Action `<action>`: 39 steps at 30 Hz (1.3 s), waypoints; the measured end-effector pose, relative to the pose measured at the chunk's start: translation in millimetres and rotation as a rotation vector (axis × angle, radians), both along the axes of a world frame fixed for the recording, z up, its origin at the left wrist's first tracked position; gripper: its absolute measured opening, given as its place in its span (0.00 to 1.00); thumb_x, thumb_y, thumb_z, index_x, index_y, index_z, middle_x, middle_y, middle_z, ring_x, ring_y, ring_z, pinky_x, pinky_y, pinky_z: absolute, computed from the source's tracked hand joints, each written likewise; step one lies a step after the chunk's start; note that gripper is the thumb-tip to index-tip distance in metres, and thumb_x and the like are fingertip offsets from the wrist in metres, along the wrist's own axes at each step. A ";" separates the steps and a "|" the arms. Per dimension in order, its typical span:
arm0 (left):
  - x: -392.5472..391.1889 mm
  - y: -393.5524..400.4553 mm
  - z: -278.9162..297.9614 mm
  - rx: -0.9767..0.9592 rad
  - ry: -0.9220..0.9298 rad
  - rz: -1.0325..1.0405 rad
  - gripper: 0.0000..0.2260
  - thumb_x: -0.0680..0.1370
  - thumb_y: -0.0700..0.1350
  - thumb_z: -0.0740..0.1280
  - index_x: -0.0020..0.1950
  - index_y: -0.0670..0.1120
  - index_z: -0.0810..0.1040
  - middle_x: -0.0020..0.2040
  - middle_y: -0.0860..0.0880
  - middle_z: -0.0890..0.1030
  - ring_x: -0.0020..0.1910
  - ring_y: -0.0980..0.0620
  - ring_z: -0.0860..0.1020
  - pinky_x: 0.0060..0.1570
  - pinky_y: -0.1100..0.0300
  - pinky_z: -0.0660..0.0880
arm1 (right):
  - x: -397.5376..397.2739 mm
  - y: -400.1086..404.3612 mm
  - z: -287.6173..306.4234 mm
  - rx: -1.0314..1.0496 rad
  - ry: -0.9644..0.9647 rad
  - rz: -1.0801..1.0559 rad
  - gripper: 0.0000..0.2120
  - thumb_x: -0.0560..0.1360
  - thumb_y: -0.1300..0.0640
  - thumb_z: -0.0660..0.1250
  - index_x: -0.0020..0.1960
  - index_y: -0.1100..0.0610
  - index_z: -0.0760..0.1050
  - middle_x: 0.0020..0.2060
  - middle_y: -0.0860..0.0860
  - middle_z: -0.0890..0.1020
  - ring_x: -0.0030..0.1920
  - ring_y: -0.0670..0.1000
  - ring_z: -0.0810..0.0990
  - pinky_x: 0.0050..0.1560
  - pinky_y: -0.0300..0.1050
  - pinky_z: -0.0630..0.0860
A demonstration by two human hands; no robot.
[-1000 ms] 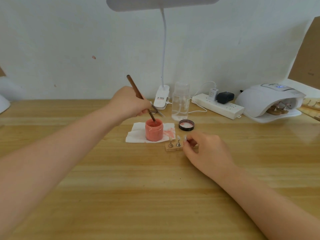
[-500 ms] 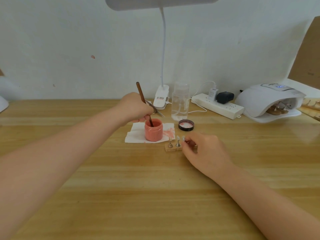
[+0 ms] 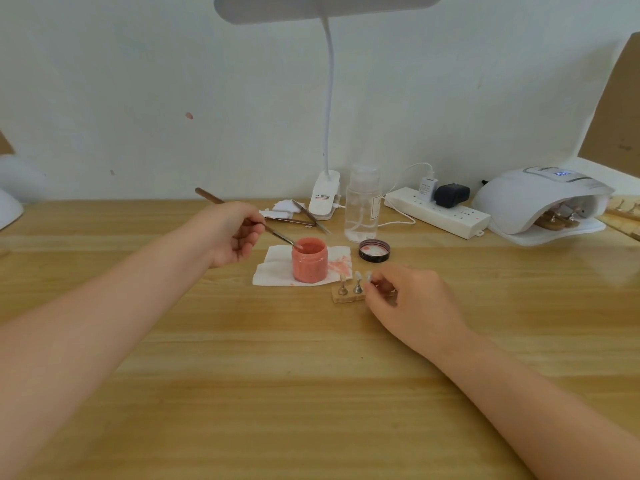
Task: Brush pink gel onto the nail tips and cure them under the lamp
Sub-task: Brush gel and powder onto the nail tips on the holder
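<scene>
Nearest me on the table (image 3: 311,393), my right hand (image 3: 412,303) rests with its fingers curled in a pinch on the right end of the little wooden holder (image 3: 348,297); what exactly the fingertips clasp is hidden. The nail tips (image 3: 358,276) stand upright on their pegs just left of those fingers, still clear, with no pink on them as far as I can tell. Just beyond and to the left sits the open jar of pink gel (image 3: 309,259) on a stained paper towel (image 3: 273,268). My left hand (image 3: 233,235) grips the brush (image 3: 242,218), whose long axis slopes from upper left down to the right, with its tip at the jar's rim. So the tips lie right of and nearer than the brush end; I judge the loaded brush must come over the jar towards my right hand. Far right, at the table's back, the curing lamp (image 3: 540,199) waits, well apart from both hands, nearer my right.
</scene>
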State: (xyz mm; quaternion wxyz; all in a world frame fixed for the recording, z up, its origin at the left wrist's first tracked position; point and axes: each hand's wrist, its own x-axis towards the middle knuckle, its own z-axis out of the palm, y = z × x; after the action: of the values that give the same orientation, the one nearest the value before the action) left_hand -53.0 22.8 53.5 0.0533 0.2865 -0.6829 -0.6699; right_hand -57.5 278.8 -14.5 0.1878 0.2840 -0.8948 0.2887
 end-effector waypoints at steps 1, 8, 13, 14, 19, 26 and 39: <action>1.2 -2.0 -1.6 0.014 0.001 0.004 0.06 0.76 0.39 0.64 0.38 0.43 0.74 0.21 0.52 0.74 0.17 0.58 0.71 0.21 0.71 0.67 | 0.2 0.0 0.0 0.002 -0.001 -0.002 0.07 0.75 0.51 0.65 0.43 0.53 0.79 0.34 0.47 0.81 0.37 0.49 0.78 0.37 0.50 0.77; 6.6 -15.6 -2.7 0.081 0.040 0.046 0.07 0.76 0.39 0.63 0.38 0.43 0.74 0.21 0.52 0.74 0.17 0.58 0.71 0.20 0.71 0.68 | 0.0 0.7 1.5 -0.003 -0.039 0.001 0.08 0.76 0.51 0.65 0.44 0.53 0.79 0.34 0.47 0.81 0.37 0.48 0.78 0.38 0.50 0.77; 5.1 -9.4 -2.1 0.128 0.109 0.028 0.07 0.77 0.40 0.64 0.39 0.44 0.74 0.22 0.52 0.76 0.18 0.58 0.72 0.21 0.70 0.69 | -0.3 1.5 1.9 -0.018 -0.063 -0.005 0.07 0.75 0.51 0.65 0.43 0.54 0.79 0.34 0.47 0.80 0.36 0.48 0.78 0.39 0.50 0.77; 4.7 -6.4 -3.5 0.131 0.112 0.014 0.07 0.78 0.40 0.65 0.39 0.44 0.74 0.23 0.52 0.77 0.18 0.58 0.73 0.21 0.70 0.69 | 0.3 1.5 2.0 -0.018 -0.065 -0.006 0.07 0.75 0.51 0.65 0.43 0.54 0.79 0.34 0.47 0.80 0.36 0.48 0.78 0.39 0.50 0.77; 6.1 -3.7 -12.5 0.163 0.079 0.000 0.08 0.78 0.40 0.65 0.39 0.43 0.75 0.23 0.51 0.77 0.19 0.58 0.73 0.21 0.70 0.70 | 1.2 1.5 3.0 -0.013 -0.085 -0.017 0.07 0.75 0.51 0.65 0.43 0.53 0.79 0.35 0.45 0.80 0.37 0.48 0.78 0.41 0.49 0.77; 13.4 -17.9 -17.7 0.225 0.066 0.037 0.07 0.78 0.40 0.65 0.39 0.43 0.74 0.23 0.51 0.77 0.19 0.57 0.74 0.21 0.69 0.71 | 1.1 1.9 3.9 0.004 -0.096 -0.012 0.07 0.76 0.50 0.64 0.46 0.51 0.79 0.35 0.45 0.80 0.38 0.47 0.78 0.41 0.49 0.77; 13.1 -10.0 -24.1 0.275 0.057 0.024 0.07 0.77 0.40 0.65 0.39 0.42 0.75 0.24 0.51 0.77 0.20 0.57 0.74 0.22 0.69 0.71 | 1.0 1.7 4.0 0.006 -0.096 -0.026 0.07 0.76 0.50 0.64 0.45 0.51 0.79 0.35 0.45 0.80 0.37 0.46 0.77 0.39 0.49 0.77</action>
State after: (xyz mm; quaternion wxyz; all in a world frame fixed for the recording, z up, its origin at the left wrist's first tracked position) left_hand -39.8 12.8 29.3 0.0410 0.2800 -0.5794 -0.7643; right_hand -56.5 280.5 -10.5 0.1476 0.2588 -0.9073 0.2967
